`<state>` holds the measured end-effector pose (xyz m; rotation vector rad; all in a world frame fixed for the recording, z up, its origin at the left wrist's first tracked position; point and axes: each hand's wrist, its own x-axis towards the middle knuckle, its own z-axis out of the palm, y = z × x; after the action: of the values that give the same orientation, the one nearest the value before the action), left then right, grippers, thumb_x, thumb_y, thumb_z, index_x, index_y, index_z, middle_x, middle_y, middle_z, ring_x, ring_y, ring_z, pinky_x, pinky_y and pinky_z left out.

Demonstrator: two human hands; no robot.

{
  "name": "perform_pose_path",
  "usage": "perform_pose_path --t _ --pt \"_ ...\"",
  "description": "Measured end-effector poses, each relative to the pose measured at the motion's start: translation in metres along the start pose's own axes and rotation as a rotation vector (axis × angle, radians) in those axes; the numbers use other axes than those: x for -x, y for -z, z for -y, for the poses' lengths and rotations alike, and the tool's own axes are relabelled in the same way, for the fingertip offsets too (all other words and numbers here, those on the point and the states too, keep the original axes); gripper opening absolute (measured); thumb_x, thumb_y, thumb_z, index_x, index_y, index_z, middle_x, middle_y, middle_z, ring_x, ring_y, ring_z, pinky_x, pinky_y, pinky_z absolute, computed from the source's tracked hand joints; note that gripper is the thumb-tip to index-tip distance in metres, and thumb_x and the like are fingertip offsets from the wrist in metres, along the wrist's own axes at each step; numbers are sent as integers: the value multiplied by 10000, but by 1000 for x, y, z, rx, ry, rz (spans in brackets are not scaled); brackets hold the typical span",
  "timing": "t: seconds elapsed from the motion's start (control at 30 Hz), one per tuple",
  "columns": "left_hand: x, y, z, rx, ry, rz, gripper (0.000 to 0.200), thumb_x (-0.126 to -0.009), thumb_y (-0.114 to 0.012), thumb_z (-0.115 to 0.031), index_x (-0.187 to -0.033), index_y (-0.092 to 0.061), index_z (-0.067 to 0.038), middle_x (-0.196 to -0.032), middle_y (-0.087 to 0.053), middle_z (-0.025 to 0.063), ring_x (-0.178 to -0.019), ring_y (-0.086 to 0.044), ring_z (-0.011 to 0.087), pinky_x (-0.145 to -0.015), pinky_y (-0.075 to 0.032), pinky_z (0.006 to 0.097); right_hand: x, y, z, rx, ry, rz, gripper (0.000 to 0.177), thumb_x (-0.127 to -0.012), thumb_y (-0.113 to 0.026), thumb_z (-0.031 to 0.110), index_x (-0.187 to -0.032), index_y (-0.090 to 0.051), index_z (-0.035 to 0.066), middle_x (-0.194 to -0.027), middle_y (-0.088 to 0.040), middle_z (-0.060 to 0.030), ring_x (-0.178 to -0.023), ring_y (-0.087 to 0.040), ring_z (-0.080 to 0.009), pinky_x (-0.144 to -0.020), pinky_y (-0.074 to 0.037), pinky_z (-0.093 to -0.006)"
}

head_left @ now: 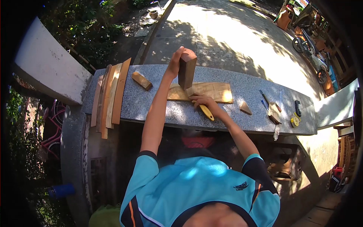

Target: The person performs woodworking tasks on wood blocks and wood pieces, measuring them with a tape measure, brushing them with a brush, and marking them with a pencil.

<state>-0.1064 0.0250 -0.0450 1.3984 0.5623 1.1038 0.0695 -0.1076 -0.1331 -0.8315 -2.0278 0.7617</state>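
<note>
My left hand (175, 63) grips a dark brown wooden block (186, 73) and holds it upright over the granite counter (140, 106). In my right hand (207, 103) is a paintbrush (206, 112) with a yellow handle. Its handle points towards my body, and its pale head meets the lower end of the block, though my fingers partly hide it. Beneath both hands lies a flat light-brown board (219, 92) with darker grain. A small triangular wood piece (245, 108) rests to the right of my right hand.
Several long wooden strips (112, 94) overhang the counter's left end, near a short wood block (141, 81). At the right are a yellow tape measure (295, 120), a black clamp (298, 108) and slim tools (264, 97). A motorbike (312, 53) stands beyond.
</note>
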Motion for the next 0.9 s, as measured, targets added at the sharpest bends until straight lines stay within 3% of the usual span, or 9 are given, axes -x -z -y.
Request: perform_pose_path --t 0.07,0.1,0.17,0.27,0.4,0.5,0.67,0.83,0.9 --pt "8 -7 15 -7 7 -155 732 -810 -347 -681 -973 -574 -4 -859 -588 19 -774 -515 92 -683 -412 246 7 -4 1 -126 -94 2 105 -769 -590 42 -873 -593 50 -1140 -578 -105 -1109 -504 -255 -909 -407 -314" --pt "12 -12 8 -42 -71 -81 819 -735 -340 -770 -996 -551 -22 -865 -556 -15 -805 -475 64 -695 -398 239 3 -3 13 -228 -169 -36 121 -794 -583 65 -914 -590 48 -1127 -583 -102 -1100 -509 -244 -903 -409 -311" --pt "23 -20 1 -168 -109 -72 751 -746 -400 -731 -977 -551 -33 -832 -542 -22 -789 -467 61 -686 -398 234 11 -12 29 -359 -290 -207 268 -865 -549 138 -1105 -516 23 -974 -631 -90 -939 -580 -186 -793 -453 -288" --pt "24 -8 35 -254 -31 8 643 -763 -507 -642 -974 -540 -36 -801 -523 -22 -761 -451 58 -665 -393 222 28 3 52 -640 -590 -197 386 -853 -570 151 -1189 -443 10 -858 -642 -71 -789 -604 -155 -691 -463 -272" --pt "27 -33 42 -347 -120 34 602 -762 -600 -552 -1026 -526 -15 -814 -547 0 -767 -494 87 -668 -415 241 68 41 48 -151 -662 -193 419 -834 -580 183 -1188 -441 6 -775 -638 -122 -728 -606 -142 -651 -455 -277" --pt "31 -61 42 -376 -79 114 595 -699 -701 -472 -1058 -548 -23 -846 -588 53 -791 -560 144 -696 -450 279 106 62 31 143 -691 -383 371 -821 -581 186 -1134 -494 8 -804 -637 -170 -747 -623 -253 -693 -464 -342" --pt "38 -102 41 -1017 -139 283 611 -611 -746 -455 -1063 -590 -75 -893 -627 108 -885 -595 241 -767 -467 358 132 81 25 438 -711 -493 362 -785 -603 168 -1112 -525 34 -1011 -582 -186 -938 -563 -333 -785 -450 -394" --pt "38 -92 60 -1286 -330 238 656 -568 -721 -536 -1039 -590 -99 -890 -613 72 -834 -594 270 -746 -448 395 145 104 56 667 -356 -321 344 -782 -621 151 -1112 -535 107 -1188 -483 -137 -1100 -464 -332 -901 -382 -399" --pt "44 -85 58 -1371 -343 249 629 -574 -724 -521 -1025 -576 -107 -846 -596 75 -806 -593 260 -738 -435 392 166 140 57 843 -360 -421 289 -736 -634 127 -1021 -589 109 -1162 -508 -129 -1082 -479 -331 -897 -386 -410"
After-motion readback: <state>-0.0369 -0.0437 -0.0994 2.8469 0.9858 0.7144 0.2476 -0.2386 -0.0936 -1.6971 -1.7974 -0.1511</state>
